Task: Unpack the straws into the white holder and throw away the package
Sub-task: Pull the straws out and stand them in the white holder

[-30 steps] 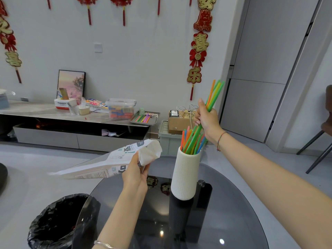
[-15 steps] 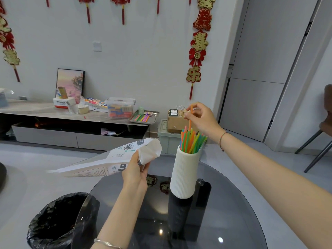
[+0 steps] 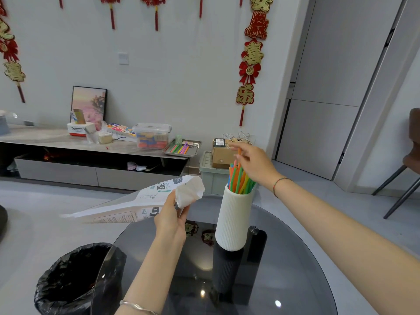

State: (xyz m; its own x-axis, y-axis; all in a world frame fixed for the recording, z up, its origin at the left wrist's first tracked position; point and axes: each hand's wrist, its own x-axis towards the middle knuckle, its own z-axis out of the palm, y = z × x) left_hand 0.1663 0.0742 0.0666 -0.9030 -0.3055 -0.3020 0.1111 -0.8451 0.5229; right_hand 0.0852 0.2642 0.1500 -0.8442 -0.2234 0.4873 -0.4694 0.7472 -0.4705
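A: Where are the straws (image 3: 240,178)?

B: Standing in the white holder (image 3: 234,220) on the worktop (image 3: 284,280). The right hand (image 3: 254,163) hovers above them, fingers (image 3: 236,147) loosely spread; whether they pinch 1 orange straw I cannot tell.

A: And the package (image 3: 136,206)?

B: Gripped by the left hand (image 3: 171,215). I'd crumple it, then drop it squarely into the bin (image 3: 75,280) below.
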